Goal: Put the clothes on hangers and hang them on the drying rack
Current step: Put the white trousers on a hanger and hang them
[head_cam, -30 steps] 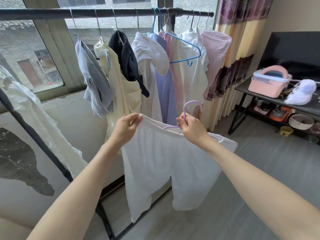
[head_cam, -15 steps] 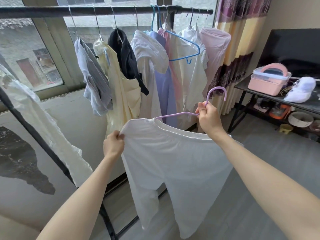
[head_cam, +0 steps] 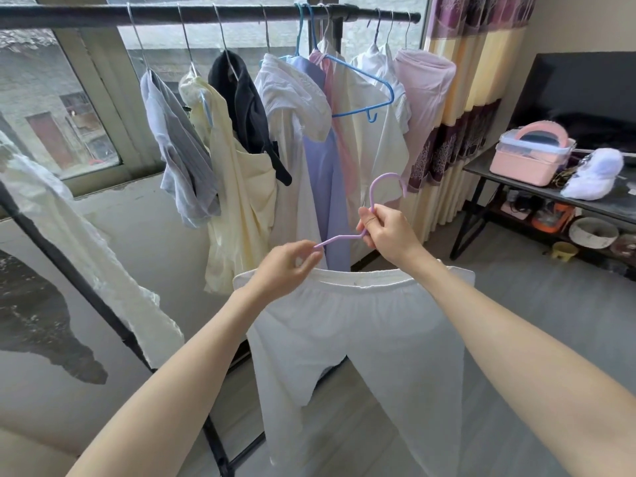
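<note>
White trousers [head_cam: 358,339] hang in front of me from a lilac plastic hanger [head_cam: 378,187], their elastic waistband level across the middle of the view. My right hand [head_cam: 385,235] grips the hanger at the base of its hook. My left hand [head_cam: 285,266] pinches the hanger's left arm tip just above the waistband's left end. The black rail of the drying rack [head_cam: 241,13] runs along the top, with several hung garments and an empty blue hanger [head_cam: 361,87] on it.
A cream garment [head_cam: 69,242] drapes over the rack's slanted side bar at left. A striped curtain [head_cam: 478,98] hangs to the right of the rack. A dark table [head_cam: 612,204] at right carries a pink box [head_cam: 530,160] and a white fluffy item [head_cam: 595,173].
The trousers have sunk lower on the hanger, baring its left arm. My left hand moved up and right from the waistband corner to the hanger's arm tip. My right hand kept its grip.
</note>
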### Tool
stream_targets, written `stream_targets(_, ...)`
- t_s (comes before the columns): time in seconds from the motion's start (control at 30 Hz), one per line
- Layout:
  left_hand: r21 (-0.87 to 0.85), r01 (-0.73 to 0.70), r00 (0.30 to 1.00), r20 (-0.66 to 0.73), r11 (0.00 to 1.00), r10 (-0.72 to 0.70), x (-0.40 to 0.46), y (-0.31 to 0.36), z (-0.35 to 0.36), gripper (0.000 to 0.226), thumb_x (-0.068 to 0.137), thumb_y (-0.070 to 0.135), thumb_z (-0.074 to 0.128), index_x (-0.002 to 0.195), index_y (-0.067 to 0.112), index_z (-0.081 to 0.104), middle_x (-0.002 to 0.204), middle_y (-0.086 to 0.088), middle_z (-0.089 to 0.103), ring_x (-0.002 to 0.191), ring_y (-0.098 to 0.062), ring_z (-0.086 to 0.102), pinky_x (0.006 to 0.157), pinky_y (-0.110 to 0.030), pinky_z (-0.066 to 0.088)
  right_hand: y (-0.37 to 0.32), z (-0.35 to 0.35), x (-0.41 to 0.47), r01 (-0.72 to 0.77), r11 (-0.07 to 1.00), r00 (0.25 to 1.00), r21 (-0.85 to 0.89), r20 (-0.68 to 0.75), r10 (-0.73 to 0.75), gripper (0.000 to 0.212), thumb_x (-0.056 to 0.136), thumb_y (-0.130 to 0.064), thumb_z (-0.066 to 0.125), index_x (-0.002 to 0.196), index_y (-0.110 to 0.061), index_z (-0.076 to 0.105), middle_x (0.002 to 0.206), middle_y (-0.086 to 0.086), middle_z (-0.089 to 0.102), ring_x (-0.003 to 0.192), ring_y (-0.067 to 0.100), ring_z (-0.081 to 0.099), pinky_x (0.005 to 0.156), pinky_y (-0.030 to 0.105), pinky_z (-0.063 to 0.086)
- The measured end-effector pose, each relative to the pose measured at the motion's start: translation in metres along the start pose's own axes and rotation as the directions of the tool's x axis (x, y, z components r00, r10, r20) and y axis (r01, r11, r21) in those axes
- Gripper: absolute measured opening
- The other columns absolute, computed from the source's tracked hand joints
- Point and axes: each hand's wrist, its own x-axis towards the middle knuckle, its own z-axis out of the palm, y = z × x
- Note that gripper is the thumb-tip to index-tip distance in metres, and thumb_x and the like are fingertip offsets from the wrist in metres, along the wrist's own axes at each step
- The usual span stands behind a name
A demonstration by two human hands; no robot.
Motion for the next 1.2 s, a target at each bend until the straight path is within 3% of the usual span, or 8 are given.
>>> stream_targets(0.23, -0.342, 0.578, 0.758, 0.562, 0.741, -0.331, -0.008, 0.01, -0.02, 0.03, 0.099, 0.009, 0.039, 0.073, 0.009, 0.054, 0.055, 0.0, 0.046, 0.054, -0.015, 0.062, 0.062, -0.028, 0.05, 0.01, 0.02, -0.008, -0.028, 0.992, 0.997, -0.122, 0.067, 0.036, 0.036, 0.097, -0.031, 0.042, 0.087, -0.002, 0.062, 0.075, 0.009, 0.065, 0.075, 0.023, 0.057, 0.076, 0.033, 0.043)
stream_targets(0.37, -0.439, 0.815, 0.577, 0.676, 0.378, -0.458, -0.03, -0.007, -0.031, 0.031, 0.099, 0.003, 0.028, 0.075, 0.008, 0.045, 0.052, -0.003, 0.048, 0.052, -0.018, 0.059, 0.07, -0.038, 0.055, 0.021, 0.048, -0.005, -0.128, 0.979, 0.973, -0.156, 0.171, 0.155, 0.027, 0.096, -0.024, 0.044, 0.11, -0.008, 0.061, 0.109, 0.009, 0.065, 0.105, 0.025, 0.057, 0.094, 0.035, 0.043)
stream_targets(0.5, -0.551, 0.828, 0.517, 0.675, 0.107, -0.527, -0.055, -0.022, -0.042, 0.024, 0.093, -0.007, 0.018, 0.088, 0.008, 0.036, 0.067, -0.015, 0.06, 0.063, -0.029, 0.067, 0.079, -0.049, 0.046, 0.021, 0.077, -0.007, -0.178, 0.954, 0.897, -0.242, 0.359, 0.258, 0.027, 0.096, -0.023, 0.042, 0.108, -0.007, 0.061, 0.106, 0.011, 0.064, 0.102, 0.025, 0.058, 0.095, 0.036, 0.045)
stream_targets(0.63, -0.732, 0.669, 0.501, 0.571, -0.128, -0.65, -0.069, -0.028, -0.049, 0.052, 0.091, -0.011, 0.013, 0.139, 0.008, 0.021, 0.13, -0.029, 0.047, 0.123, -0.042, 0.047, 0.099, -0.048, 0.036, -0.013, 0.099, -0.018, -0.212, 0.969, 0.726, -0.129, 0.642, 0.245, 0.031, 0.099, -0.022, 0.037, 0.098, -0.001, 0.06, 0.089, 0.011, 0.064, 0.074, 0.016, 0.059, 0.066, 0.02, 0.05)
stream_targets(0.7, -0.789, 0.583, 0.472, 0.521, -0.191, -0.711, -0.075, -0.035, -0.056, 0.05, 0.093, -0.01, 0.018, 0.137, 0.01, 0.03, 0.136, -0.025, 0.043, 0.128, -0.038, 0.041, 0.105, -0.043, 0.033, -0.033, 0.109, -0.024, -0.179, 0.979, 0.631, -0.094, 0.752, 0.187, 0.031, 0.099, -0.027, 0.038, 0.089, -0.007, 0.059, 0.08, 0.007, 0.063, 0.065, 0.013, 0.058, 0.055, 0.015, 0.048)
stream_targets(0.87, -0.798, 0.589, 0.392, 0.419, -0.127, -0.819, -0.083, -0.036, -0.067, 0.019, 0.091, 0.0, 0.047, 0.082, 0.012, 0.059, 0.078, -0.002, 0.05, 0.07, -0.014, 0.047, 0.061, -0.024, 0.044, -0.054, 0.129, -0.036, 0.029, 0.987, 0.515, -0.157, 0.849, 0.12, 0.027, 0.091, -0.042, 0.05, 0.084, -0.016, 0.052, 0.071, -0.004, 0.059, 0.056, 0.008, 0.056, 0.053, 0.019, 0.046)
stream_targets(1.0, -0.777, 0.629, 0.346, 0.313, -0.029, -0.885, -0.084, -0.027, -0.072, 0.014, 0.086, 0.014, 0.061, 0.08, 0.025, 0.066, 0.085, 0.006, 0.057, 0.086, -0.01, 0.047, 0.072, -0.024, 0.032, -0.059, 0.135, -0.039, 0.197, 0.954, 0.603, -0.227, 0.795, 0.065, 0.015, 0.088, -0.024, 0.049, 0.095, -0.011, 0.051, 0.082, 0.002, 0.057, 0.067, 0.016, 0.053, 0.055, 0.025, 0.042)
stream_targets(1.2, -0.717, 0.604, 0.48, -0.021, 0.348, -0.877, -0.071, -0.005, -0.101, 0.027, 0.087, 0.023, 0.06, 0.112, 0.017, 0.066, 0.109, 0.003, 0.056, 0.102, -0.015, 0.046, 0.073, -0.027, 0.033, -0.077, 0.136, -0.035, 0.236, 0.946, 0.777, -0.224, 0.628, -0.046, 0.012, 0.083, -0.022, 0.049, 0.077, -0.014, 0.055, 0.078, 0.005, 0.06, 0.078, 0.028, 0.055, 0.067, 0.035, 0.043)
